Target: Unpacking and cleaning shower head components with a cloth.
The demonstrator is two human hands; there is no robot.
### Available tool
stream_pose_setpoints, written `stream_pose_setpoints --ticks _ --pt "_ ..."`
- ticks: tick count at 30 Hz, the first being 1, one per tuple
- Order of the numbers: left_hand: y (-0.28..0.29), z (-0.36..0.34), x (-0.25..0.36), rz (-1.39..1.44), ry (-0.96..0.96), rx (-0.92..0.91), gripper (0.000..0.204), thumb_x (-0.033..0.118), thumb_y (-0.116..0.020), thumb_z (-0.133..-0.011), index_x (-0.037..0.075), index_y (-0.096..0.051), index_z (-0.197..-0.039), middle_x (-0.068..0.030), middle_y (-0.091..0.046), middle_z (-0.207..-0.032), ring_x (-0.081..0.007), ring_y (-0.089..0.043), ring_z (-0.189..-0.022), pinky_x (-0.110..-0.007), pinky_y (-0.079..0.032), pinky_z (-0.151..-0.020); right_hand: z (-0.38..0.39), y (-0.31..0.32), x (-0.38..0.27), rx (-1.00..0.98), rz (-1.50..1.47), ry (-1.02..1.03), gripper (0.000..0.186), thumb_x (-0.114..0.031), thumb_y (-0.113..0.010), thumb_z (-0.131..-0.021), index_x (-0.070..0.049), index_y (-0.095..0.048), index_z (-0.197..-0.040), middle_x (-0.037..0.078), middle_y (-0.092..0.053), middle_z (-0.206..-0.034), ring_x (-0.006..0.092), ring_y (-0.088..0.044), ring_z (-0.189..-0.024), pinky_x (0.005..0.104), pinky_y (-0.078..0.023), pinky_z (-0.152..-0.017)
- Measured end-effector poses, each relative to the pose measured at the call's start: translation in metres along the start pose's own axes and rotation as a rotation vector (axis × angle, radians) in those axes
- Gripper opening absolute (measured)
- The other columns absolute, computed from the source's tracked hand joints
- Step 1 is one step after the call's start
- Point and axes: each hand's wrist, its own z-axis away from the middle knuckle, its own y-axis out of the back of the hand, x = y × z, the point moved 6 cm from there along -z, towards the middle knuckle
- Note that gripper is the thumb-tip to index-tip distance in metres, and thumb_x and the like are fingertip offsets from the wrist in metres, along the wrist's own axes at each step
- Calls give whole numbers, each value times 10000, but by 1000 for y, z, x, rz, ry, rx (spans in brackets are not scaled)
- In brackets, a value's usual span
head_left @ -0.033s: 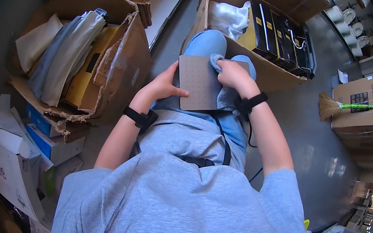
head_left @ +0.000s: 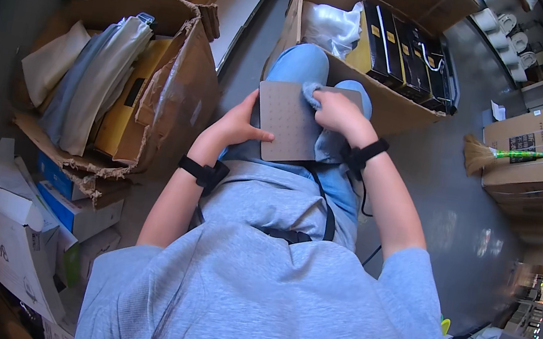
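The grey floor carries everything here, and the person sits on it in a grey shirt and blue jeans, knees drawn up toward the top of the view. To the left of the legs stands a big torn cardboard box, its flaps ragged, holding folded grey and white plastic-wrapped bundles and a flat yellow package. Ahead of the knees sits a second open carton, filled with a row of black boxes and a crumpled white plastic bag in its left end. Toward the right edge of the floor are stacked brown cartons with a small broom with a green handle leaning against them. In the lower left corner lie white and blue boxes.

On the lap, resting across the thighs, is a square grey panel dotted with a regular grid of small points, tilted slightly. The left hand grasps the panel by its left edge, thumb laid over the face near the lower left corner, fingers hidden beneath. The right hand is clenched on a small pale blue cloth, pressing it against the panel's upper right corner. So the panel lies between the two hands, touching both. Each wrist wears a black band, and a thin black cable runs down from the right one
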Motion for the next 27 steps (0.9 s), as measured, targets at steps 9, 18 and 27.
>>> stream_pose_setpoints --ticks 9,18,27 --pt "0 -1 -5 -49 35 6 1084 185 -901 -584 22 -284 -1461 -196 -480 -1389 -285 -426 -1326 -350 -326 -1099 19 -4 -37 41 33 57 297 -105 -535 -767 -94 -660 -1037 179 -687 -951 371 -652 -912 465 -516 -769" --pt "-1 -3 -7 -92 41 -16 1161 236 -921 -563 12 -236 -1473 -226 -470 -1391 -310 -435 -1319 -358 -346 -1090 -10 -17 -74 66 1 187 300 -108 -541 -748 -90 -653 -1026 200 -684 -901 390 -655 -863 482 -515 -749" --pt "6 6 -22 33 38 -124 1043 289 -891 -624 24 -316 -1453 -200 -434 -1434 -281 -393 -1353 -361 -310 -1117 2 -16 -84 73 18 155 292 -166 -579 -754 -61 -684 -1005 198 -692 -910 360 -677 -865 444 -535 -755"
